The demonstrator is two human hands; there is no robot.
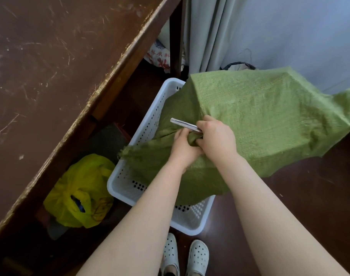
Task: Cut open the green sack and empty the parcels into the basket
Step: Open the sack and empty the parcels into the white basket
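You're looking down at a bulky green woven-plastic sack [260,120] lying across a white perforated plastic basket [130,188] on a dark floor, beside a scratched brown wooden table [50,66]. Your left hand [183,147] & right hand [218,139] meet at the sack's gathered neck, both closed on bunched fabric. The right hand also grips a slim silver blade [185,124], tip pointing away toward the table. No parcels visible yet; the sack looks unopened.

Tip: w/ the left hand pull the neck taut, cut away from your fingers & just below the gather, keeping the mouth over the basket so parcels drop inside. A yellow plastic bag [80,192] sits under the table.
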